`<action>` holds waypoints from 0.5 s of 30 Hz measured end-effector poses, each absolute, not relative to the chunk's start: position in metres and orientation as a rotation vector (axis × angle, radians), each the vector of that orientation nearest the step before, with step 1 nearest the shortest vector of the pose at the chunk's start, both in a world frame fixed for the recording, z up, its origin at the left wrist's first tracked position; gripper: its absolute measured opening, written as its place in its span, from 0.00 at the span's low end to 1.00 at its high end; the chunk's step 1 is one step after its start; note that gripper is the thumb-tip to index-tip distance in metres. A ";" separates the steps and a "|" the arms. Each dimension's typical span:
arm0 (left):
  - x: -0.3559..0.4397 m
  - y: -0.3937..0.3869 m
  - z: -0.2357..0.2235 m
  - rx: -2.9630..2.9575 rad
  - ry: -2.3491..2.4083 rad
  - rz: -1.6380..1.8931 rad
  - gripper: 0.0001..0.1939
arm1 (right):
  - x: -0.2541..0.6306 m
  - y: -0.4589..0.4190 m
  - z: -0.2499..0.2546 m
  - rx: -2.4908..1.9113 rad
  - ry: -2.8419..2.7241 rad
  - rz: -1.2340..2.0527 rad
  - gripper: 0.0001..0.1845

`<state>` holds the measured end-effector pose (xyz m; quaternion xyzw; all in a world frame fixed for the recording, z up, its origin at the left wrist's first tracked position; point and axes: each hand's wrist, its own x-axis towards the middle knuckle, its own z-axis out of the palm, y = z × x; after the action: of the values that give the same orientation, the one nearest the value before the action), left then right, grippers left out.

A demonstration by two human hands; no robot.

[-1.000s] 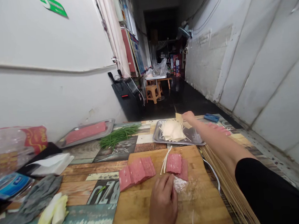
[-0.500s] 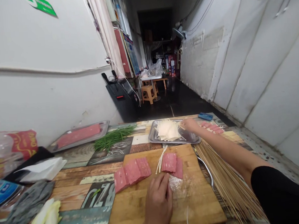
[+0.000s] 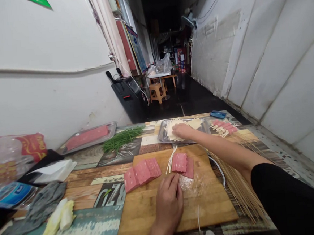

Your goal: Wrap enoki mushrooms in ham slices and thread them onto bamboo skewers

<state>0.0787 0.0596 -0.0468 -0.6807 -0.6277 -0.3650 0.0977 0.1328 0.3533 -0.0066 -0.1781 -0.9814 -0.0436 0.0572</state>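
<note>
My left hand (image 3: 168, 196) rests on the wooden cutting board (image 3: 143, 220), fingers curled together. Its fingertips meet the lower ends of a thin bundle of enoki mushrooms (image 3: 171, 159); whatever they pinch is hidden. Beside them lies a small stack of pink square meat slices (image 3: 180, 162), and a larger fanned row of slices (image 3: 142, 173) sits to the left. Beyond the board, my right hand (image 3: 183, 130) reaches into a metal tray (image 3: 160, 136), its fingers bent into a pile of enoki and pale thin sheets (image 3: 195, 123). I cannot make out what those fingers hold.
Bamboo skewers (image 3: 241, 187) lie right of the board, under my right forearm. Meat rolls with enoki (image 3: 224, 127) and a blue object (image 3: 218, 114) are at the far right. Green chives (image 3: 123, 138), a meat tray (image 3: 88, 136), a grey cloth (image 3: 45, 202) and cabbage pieces (image 3: 59, 219) lie left.
My right hand has moved left, from the right side of the tray's pile onto its middle. The view has shifted slightly. My left hand stays at the same spot on the board.
</note>
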 end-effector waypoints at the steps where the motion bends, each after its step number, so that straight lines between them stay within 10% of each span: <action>1: 0.078 0.060 -0.047 -2.017 -1.863 -1.083 0.16 | 0.136 0.346 -0.004 -0.497 -2.966 -0.088 0.10; 7: 0.077 0.061 -0.047 -1.977 -1.906 -1.092 0.17 | 0.186 0.276 0.006 -0.163 -2.916 0.459 0.19; 15: 0.077 0.060 -0.050 -1.957 -1.934 -1.119 0.15 | 0.206 0.226 -0.011 0.023 -2.886 0.072 0.14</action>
<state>0.0769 0.0603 -0.0500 -0.6564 -0.6487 -0.3755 0.0854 0.2060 0.2257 -0.0109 0.0078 -0.9915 0.0249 0.1272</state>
